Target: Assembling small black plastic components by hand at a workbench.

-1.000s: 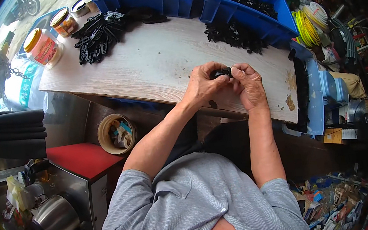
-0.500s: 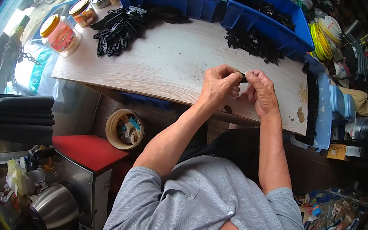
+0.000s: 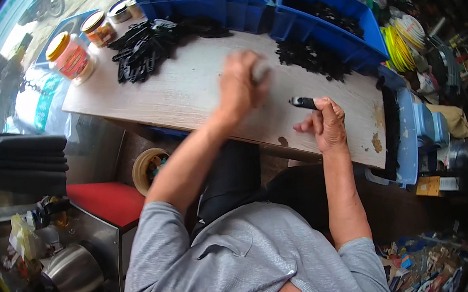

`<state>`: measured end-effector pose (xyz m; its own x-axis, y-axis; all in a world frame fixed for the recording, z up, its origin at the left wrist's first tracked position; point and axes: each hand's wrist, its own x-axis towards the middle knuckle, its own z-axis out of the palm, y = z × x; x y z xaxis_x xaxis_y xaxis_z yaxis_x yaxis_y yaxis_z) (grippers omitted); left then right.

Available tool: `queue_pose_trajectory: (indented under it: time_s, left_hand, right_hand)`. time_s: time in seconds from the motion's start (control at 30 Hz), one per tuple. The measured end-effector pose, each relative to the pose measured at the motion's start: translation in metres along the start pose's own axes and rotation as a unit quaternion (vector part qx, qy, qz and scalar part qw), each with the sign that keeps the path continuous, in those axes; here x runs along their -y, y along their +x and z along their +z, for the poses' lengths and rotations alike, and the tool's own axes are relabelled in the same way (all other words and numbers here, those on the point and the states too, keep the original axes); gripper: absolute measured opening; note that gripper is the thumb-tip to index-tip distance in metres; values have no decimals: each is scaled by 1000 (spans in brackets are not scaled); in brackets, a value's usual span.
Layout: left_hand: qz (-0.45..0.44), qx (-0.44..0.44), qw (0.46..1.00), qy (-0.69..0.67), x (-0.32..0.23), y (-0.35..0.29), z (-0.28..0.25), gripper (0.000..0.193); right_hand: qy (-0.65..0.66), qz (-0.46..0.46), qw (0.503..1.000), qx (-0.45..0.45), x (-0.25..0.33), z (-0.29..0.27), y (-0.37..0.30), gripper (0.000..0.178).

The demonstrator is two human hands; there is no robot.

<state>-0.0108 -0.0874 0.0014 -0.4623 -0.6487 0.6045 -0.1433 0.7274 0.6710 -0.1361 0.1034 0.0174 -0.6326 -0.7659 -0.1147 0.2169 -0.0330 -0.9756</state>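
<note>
My right hand (image 3: 329,124) pinches a small black plastic piece (image 3: 303,102) by one end, its free end pointing left over the table. My left hand (image 3: 242,83) is smeared by motion above the middle of the table, so its fingers are unclear. A greyish patch shows at its right side, too blurred to name. Beyond it to the left lies a heap of long black plastic parts (image 3: 141,50). To its right, a pile of small black parts (image 3: 314,58) is spread in front of the blue bins.
Two blue bins (image 3: 201,8) holding black parts stand along the table's (image 3: 191,86) far edge. Jars (image 3: 70,58) with yellow lids are at its far left corner. A bucket (image 3: 141,169) of waste and a red-topped cabinet (image 3: 102,201) stand left. A light blue container (image 3: 408,141) adjoins the right end.
My hands have parted. The left has moved left and away from me, off the black piece. The right stays nearly in place with the piece, now more fully in sight.
</note>
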Motion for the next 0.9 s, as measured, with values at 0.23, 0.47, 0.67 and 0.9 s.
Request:
queue_pose_trajectory:
  time_s: [0.23, 0.47, 0.67, 0.9]
  left_hand:
    - [83, 41, 906, 413, 109, 64, -31, 40]
    - [143, 4, 921, 361, 107, 60, -25, 26]
    - [136, 91, 948, 271, 90, 45, -24, 24]
    - [120, 77, 955, 259, 86, 51, -24, 21]
  right_hand:
    - [123, 36, 952, -279, 21, -60, 17, 39]
    - [60, 14, 921, -384, 39, -120, 30, 38]
    - [-93, 79, 956, -267, 36, -101, 60, 32]
    - [-273, 115, 924, -243, 45, -74, 89, 29]
